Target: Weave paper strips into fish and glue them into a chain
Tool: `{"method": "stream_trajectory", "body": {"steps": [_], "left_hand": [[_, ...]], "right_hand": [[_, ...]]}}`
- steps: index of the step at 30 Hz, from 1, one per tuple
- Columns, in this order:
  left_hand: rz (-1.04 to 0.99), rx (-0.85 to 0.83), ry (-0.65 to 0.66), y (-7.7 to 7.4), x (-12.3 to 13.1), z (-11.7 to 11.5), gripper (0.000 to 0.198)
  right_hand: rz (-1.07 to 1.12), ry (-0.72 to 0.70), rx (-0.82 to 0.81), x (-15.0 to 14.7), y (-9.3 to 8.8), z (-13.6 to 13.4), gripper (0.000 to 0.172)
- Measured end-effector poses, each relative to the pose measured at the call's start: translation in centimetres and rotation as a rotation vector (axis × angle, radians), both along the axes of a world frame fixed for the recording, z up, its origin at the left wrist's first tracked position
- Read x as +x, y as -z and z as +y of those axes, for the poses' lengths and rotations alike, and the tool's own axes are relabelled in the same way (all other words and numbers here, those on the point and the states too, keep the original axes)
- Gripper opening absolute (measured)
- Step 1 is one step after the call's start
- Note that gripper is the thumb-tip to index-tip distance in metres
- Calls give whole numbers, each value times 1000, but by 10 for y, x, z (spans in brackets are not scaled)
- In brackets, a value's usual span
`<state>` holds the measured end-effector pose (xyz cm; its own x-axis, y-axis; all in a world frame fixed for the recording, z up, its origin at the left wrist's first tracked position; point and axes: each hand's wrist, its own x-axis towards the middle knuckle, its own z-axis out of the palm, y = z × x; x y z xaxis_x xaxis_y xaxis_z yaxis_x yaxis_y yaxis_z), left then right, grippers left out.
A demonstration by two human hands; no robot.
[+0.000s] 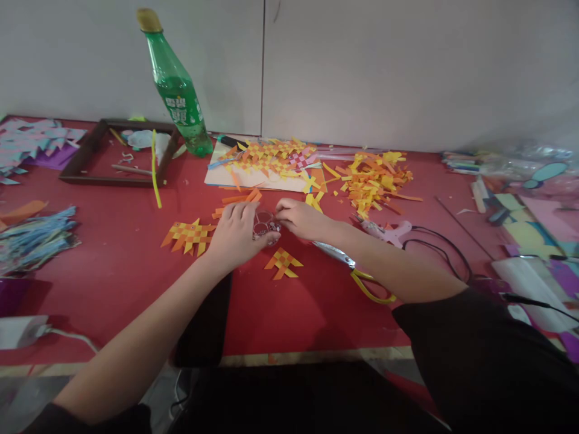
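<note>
My left hand [235,232] and my right hand [301,218] meet over the red table [113,265], both pinched on a small clear plastic packet [265,228] holding tiny round pieces. Just below the hands lies a small woven orange-and-yellow paper fish [283,264]. A larger woven paper piece [190,236] lies to the left of my left hand. Scissors with yellow handles [357,271] lie partly under my right forearm.
A green bottle [177,90] stands at the back beside a dark wooden frame [118,152]. Woven strips on a board [266,160] and a pile of paper scraps [375,178] lie behind. A glue gun [389,231] with black cable lies right; coloured paper stacks fill both sides.
</note>
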<state>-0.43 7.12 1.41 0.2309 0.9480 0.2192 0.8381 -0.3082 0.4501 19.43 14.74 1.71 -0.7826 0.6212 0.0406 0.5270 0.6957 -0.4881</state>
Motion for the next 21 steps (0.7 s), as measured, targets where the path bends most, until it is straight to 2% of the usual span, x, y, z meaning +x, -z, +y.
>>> {"method": "stream_trajectory", "body": {"steps": [3, 5, 11, 15, 21], "left_hand": [[107, -22, 9, 3, 4, -9, 98], [118, -18, -2, 7, 8, -12, 102], [62, 1, -3, 15, 9, -9, 93], [31, 8, 12, 18, 7, -4, 90], [-24, 37, -8, 10, 3, 3, 86]], "right_hand": [[11, 9, 34, 5, 2, -1, 18], [15, 20, 59, 8, 3, -2, 14], [-31, -48, 124, 10, 8, -8, 27], [-88, -74, 192, 21, 5, -19, 30], [-140, -38, 323, 57, -10, -42, 40]]}}
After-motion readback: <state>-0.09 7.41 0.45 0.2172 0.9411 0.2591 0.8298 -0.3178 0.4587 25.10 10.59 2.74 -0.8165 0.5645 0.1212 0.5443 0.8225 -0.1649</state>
